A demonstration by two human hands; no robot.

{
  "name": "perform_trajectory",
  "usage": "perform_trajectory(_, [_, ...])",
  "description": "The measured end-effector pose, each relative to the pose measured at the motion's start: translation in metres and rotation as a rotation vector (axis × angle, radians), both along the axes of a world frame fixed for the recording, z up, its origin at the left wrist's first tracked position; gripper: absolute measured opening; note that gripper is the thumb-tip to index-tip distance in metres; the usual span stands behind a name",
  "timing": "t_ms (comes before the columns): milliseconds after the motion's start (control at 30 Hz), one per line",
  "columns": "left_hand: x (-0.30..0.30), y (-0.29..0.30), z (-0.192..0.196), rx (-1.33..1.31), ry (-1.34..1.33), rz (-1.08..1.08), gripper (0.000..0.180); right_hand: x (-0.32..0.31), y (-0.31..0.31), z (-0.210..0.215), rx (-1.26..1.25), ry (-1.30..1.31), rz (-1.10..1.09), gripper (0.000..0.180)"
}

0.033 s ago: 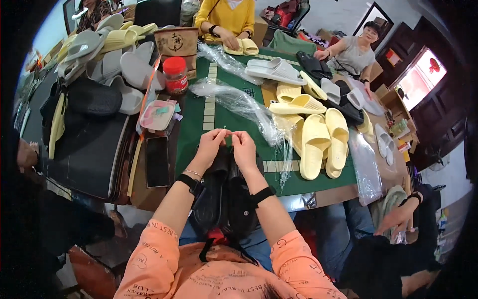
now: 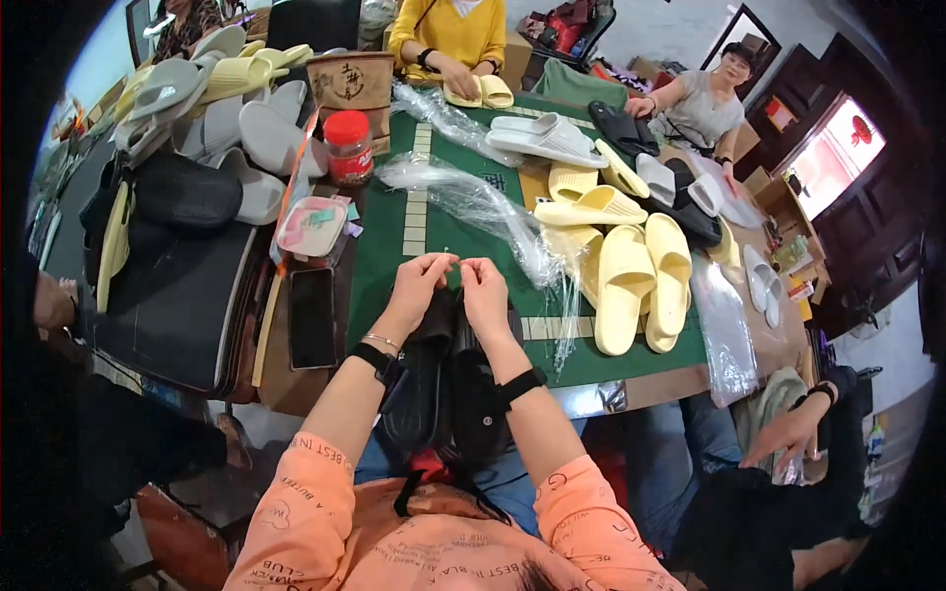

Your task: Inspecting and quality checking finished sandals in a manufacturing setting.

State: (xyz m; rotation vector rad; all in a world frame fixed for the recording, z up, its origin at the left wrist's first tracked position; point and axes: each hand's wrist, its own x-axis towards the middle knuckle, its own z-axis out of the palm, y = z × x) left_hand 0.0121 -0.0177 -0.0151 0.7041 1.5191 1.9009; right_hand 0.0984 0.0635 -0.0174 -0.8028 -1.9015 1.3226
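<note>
While bare green mat (image 2: 394,261) is lying open just ahead, the left hand (image 2: 419,286) and right hand (image 2: 485,291) are pinching together at the top of a glossy black slipper pair (image 2: 448,389) overhanging the table edge.

The black slippers (image 2: 448,379) look like matt, smooth foam rubber, and the yellow slippers (image 2: 636,281) share that soft matt finish. The bags (image 2: 493,212) are thin clear plastic film, crinkled and glossy. A green felt-like mat (image 2: 394,246) covers the desk. The phone (image 2: 312,317) shows dark glossy glass.
</note>
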Motion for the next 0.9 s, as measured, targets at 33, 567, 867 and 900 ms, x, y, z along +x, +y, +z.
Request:
perform_trajectory(33, [0.0003, 0.0014, 0.0019, 0.006, -0.033, -0.011, 0.019, 0.0001, 0.0009, -0.0016, -0.002, -0.002, -0.001, 0.014])
perform_trajectory(567, [-0.002, 0.002, -0.0054, 0.035, -0.091, -0.046, 0.014, -0.0007, -0.0024, 0.0001, -0.09, 0.083, 0.012, 0.013])
perform_trajectory(867, [0.0012, 0.006, -0.0039, -0.006, 0.027, -0.045, 0.014, 0.0021, -0.0014, 0.0052, -0.016, 0.053, -0.03, 0.016])
perform_trajectory(900, [0.0012, 0.0052, -0.0038, -0.04, 0.047, -0.029, 0.014, 0.0015, -0.0027, 0.0043, 0.015, 0.047, -0.04, 0.016])
